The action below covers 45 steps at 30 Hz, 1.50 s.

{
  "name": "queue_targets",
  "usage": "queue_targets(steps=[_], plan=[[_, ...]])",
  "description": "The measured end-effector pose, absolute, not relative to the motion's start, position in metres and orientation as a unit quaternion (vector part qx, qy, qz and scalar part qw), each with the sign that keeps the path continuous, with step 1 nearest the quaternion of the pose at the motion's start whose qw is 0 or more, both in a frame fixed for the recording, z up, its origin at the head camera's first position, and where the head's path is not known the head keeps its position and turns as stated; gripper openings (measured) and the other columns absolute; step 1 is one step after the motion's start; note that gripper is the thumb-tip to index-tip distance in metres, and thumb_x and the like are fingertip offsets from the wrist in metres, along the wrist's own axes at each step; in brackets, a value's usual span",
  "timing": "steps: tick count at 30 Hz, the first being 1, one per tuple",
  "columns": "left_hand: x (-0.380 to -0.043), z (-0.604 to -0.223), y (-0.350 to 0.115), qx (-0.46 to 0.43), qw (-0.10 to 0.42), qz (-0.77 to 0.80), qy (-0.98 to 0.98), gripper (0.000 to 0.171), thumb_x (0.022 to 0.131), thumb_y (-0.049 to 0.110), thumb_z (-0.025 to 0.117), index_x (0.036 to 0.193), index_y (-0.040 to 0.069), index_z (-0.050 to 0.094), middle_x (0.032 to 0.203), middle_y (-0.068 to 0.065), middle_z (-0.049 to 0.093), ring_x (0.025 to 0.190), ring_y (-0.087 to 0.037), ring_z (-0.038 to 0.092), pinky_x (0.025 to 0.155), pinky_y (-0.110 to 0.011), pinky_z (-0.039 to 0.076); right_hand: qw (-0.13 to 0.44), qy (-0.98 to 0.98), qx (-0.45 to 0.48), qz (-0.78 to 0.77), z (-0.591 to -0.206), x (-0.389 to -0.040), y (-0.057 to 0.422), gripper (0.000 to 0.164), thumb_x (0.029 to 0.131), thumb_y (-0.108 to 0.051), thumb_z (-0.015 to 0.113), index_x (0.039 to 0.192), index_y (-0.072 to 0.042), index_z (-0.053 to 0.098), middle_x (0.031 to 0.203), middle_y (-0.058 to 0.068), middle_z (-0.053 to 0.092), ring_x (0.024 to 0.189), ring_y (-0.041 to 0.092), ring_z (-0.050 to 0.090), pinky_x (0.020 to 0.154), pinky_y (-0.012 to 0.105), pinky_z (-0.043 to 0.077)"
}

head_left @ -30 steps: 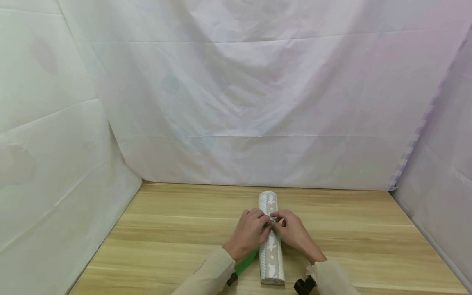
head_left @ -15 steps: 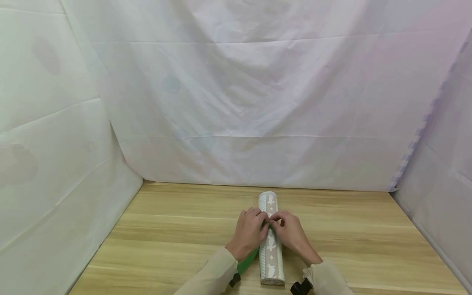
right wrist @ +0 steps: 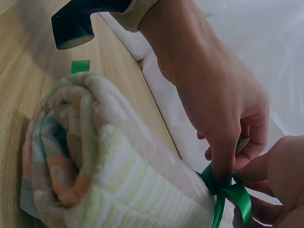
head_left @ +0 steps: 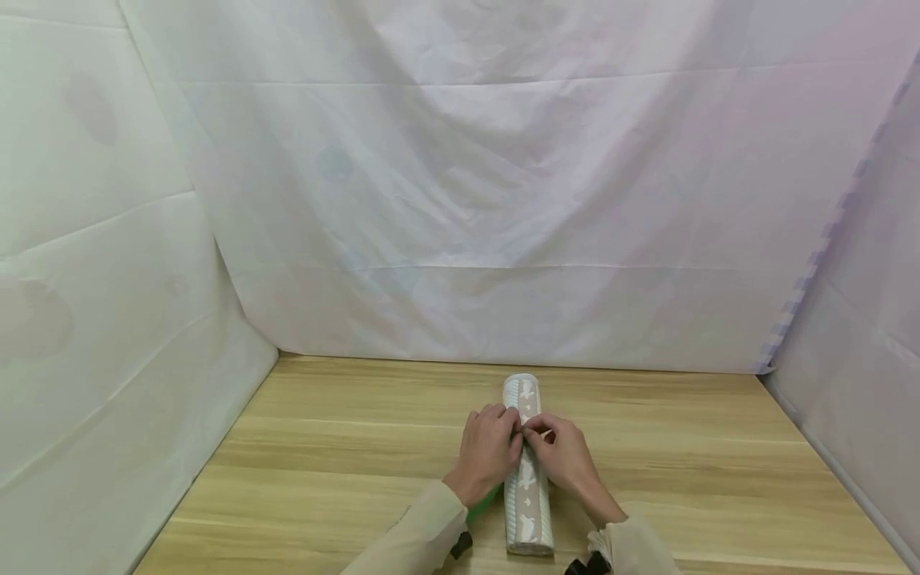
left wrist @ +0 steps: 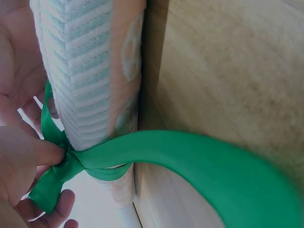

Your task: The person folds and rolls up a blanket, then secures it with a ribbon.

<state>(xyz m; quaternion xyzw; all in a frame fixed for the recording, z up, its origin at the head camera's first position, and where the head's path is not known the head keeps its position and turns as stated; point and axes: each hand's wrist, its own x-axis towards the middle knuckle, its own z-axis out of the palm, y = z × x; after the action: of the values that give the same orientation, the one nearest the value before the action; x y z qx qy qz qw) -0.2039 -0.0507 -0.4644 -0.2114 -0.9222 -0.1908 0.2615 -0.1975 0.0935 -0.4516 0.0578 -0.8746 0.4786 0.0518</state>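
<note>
A rolled towel (head_left: pixel 528 499) with white and beige patterning lies lengthwise on the table. Round its middle goes a green ribbon (left wrist: pixel 166 145), crossed in a knot (left wrist: pixel 69 156) on top. From the left side my left hand (head_left: pixel 485 451) pinches the ribbon, thumb pressed at the knot in the left wrist view. Opposite it, my right hand (head_left: pixel 564 455) pinches another part of the ribbon, and the fingertips of both hands meet over the towel. A small green loop (right wrist: pixel 237 197) shows beside the fingers in the right wrist view. One long ribbon tail trails onto the table on the left.
The wooden table (head_left: pixel 323 447) extends to both sides of the towel. White cloth (head_left: pixel 460 200) hangs behind it and along both sides. A black wrist camera (right wrist: pixel 73 23) sits at the left sleeve.
Both hands shift slightly and draw closer together over the towel's middle. The green ribbon at the fingertips shows less than before in the head view. The towel stays nearly in place.
</note>
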Motion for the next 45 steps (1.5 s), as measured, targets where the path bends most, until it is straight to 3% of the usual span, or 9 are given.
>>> queue_targets(steps=[8, 14, 21, 26, 35, 45], plan=[[-0.208, -0.468, -0.049, -0.205, 0.272, -0.199, -0.919, 0.025, 0.076, 0.012, 0.079, 0.078, 0.017, 0.054, 0.070, 0.007, 0.052, 0.064, -0.010, 0.050, 0.057, -0.019, 0.025, 0.054, -0.872, 0.065, 0.482, -0.451, -0.196, 0.094, 0.009, 0.091, -0.005, 0.068, 0.090, -0.012, 0.074, 0.091, 0.002, 0.071, 0.072, 0.013, 0.057, 0.064, 0.023, 0.046], [-0.211, -0.470, -0.048, -0.217, 0.275, -0.208, -0.913, 0.026, 0.073, 0.005, 0.076, 0.084, 0.015, 0.055, 0.072, 0.005, 0.055, 0.061, -0.012, 0.051, 0.054, -0.021, 0.032, 0.037, -0.867, 0.068, 0.493, -0.450, -0.191, 0.095, 0.009, 0.091, -0.005, 0.068, 0.091, -0.013, 0.074, 0.091, 0.000, 0.070, 0.072, 0.012, 0.057, 0.063, 0.023, 0.046], [-0.211, -0.472, -0.049, -0.222, 0.256, -0.209, -0.917, 0.021, 0.077, 0.003, 0.072, 0.084, 0.014, 0.056, 0.074, 0.003, 0.053, 0.057, -0.008, 0.046, 0.051, -0.019, 0.034, 0.017, -0.863, 0.072, 0.500, -0.451, -0.188, 0.098, 0.011, 0.091, -0.005, 0.068, 0.092, -0.014, 0.073, 0.092, -0.002, 0.070, 0.075, 0.011, 0.057, 0.065, 0.023, 0.047], [-0.211, -0.471, -0.049, -0.215, 0.232, -0.214, -0.924, 0.019, 0.081, 0.006, 0.072, 0.086, 0.016, 0.056, 0.076, 0.004, 0.053, 0.059, -0.008, 0.046, 0.052, -0.019, 0.035, 0.012, -0.853, 0.056, 0.518, -0.453, -0.192, 0.101, 0.011, 0.093, -0.002, 0.064, 0.098, -0.009, 0.070, 0.089, 0.000, 0.069, 0.081, 0.012, 0.061, 0.070, 0.022, 0.049], [-0.208, -0.471, -0.050, -0.220, 0.226, -0.224, -0.922, 0.019, 0.082, 0.008, 0.073, 0.087, 0.016, 0.057, 0.077, 0.005, 0.052, 0.061, -0.007, 0.046, 0.054, -0.020, 0.036, -0.002, -0.854, 0.040, 0.519, -0.455, -0.199, 0.105, 0.014, 0.092, -0.002, 0.065, 0.105, -0.006, 0.071, 0.086, 0.001, 0.069, 0.079, 0.013, 0.061, 0.067, 0.022, 0.048], [-0.206, -0.473, -0.052, -0.229, 0.229, -0.244, -0.914, 0.019, 0.082, 0.005, 0.073, 0.089, 0.015, 0.058, 0.079, 0.004, 0.054, 0.062, -0.006, 0.046, 0.056, -0.019, 0.037, -0.058, -0.837, 0.074, 0.539, -0.462, -0.206, 0.114, 0.022, 0.094, -0.009, 0.066, 0.114, -0.009, 0.074, 0.106, 0.005, 0.070, 0.081, 0.012, 0.057, 0.064, 0.022, 0.046]])
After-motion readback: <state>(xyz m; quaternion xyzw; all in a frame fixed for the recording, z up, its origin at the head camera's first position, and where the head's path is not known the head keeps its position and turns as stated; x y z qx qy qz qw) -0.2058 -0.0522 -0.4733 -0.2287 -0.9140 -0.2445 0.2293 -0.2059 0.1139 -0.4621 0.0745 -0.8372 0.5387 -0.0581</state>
